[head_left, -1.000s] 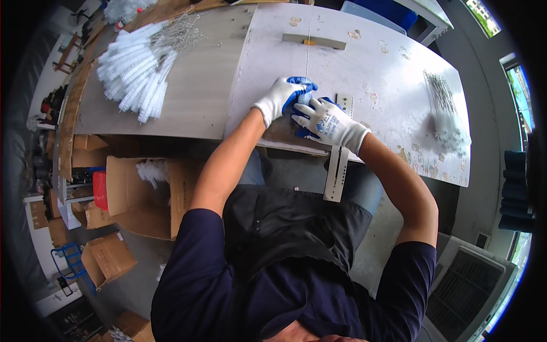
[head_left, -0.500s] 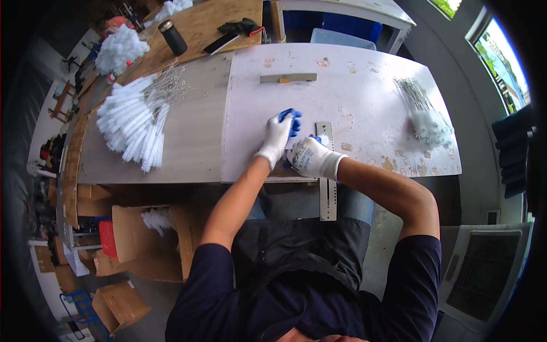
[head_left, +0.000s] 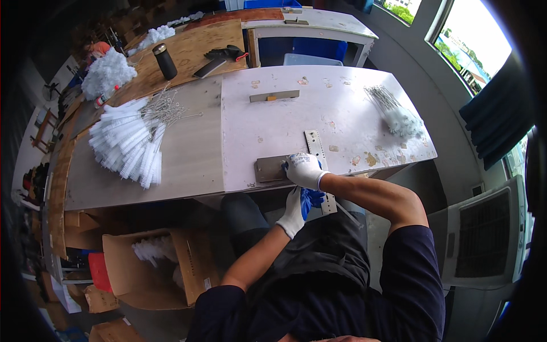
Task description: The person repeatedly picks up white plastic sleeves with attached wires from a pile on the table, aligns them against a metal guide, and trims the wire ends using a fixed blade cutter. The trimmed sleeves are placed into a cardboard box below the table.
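My right hand [head_left: 306, 170], in a white glove with blue palm, is closed at the right end of a grey metal block [head_left: 269, 169] by the table's near edge. What its fingers hold, if anything, is hidden. Just below it, past the edge and over my lap, my left hand [head_left: 299, 210] in the same kind of glove is closed, its blue fingertips curled; its contents do not show clearly. A perforated metal strip [head_left: 314, 145] runs under my right wrist and sticks out beyond the edge. At the left lies a fanned pile of white bristle brushes [head_left: 126, 142] with looped wire handles.
More wire-handled brushes [head_left: 403, 123] lie at the table's right. A flat metal bar [head_left: 274, 96] rests farther back. Beyond are a black bottle [head_left: 164, 61], a phone [head_left: 209, 68] and a white fluffy heap [head_left: 106, 76]. An open cardboard box [head_left: 139, 285] stands below left.
My left hand has come from over the table down toward my lap. My right hand has shifted to the metal block, which now shows. The whole view has tilted.
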Available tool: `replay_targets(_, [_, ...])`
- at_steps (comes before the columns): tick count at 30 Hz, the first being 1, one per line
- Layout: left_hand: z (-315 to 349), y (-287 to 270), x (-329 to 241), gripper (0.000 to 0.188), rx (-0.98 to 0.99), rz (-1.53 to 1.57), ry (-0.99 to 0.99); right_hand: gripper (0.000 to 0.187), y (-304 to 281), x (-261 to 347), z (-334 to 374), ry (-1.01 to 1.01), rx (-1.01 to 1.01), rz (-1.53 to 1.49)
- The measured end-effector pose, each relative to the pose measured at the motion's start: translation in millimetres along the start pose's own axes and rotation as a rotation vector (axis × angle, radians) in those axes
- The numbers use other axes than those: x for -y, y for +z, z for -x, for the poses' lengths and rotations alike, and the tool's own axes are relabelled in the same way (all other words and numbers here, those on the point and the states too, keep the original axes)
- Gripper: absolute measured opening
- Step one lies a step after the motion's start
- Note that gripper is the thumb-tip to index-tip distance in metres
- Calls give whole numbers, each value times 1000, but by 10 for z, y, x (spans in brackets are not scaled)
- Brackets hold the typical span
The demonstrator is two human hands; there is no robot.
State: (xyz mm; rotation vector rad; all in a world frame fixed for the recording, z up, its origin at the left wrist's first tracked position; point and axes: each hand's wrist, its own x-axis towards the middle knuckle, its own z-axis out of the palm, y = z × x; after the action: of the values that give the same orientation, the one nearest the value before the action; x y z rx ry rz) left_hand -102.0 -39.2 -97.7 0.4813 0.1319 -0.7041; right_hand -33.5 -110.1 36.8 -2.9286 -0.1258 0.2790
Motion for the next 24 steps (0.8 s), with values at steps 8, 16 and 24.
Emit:
replay_targets(8, [314,-96,-246,30,315,340,-172,45,50,62,50,114,-12,-116])
replay_targets(16, [700,91,-1302,24,-94,-485,-152,58,-304,-320,-36,-342,244,-118])
replay_targets(24, [687,73,-1559,26,-60,-881,-137,53,-118,-388,-269,-553,193,483])
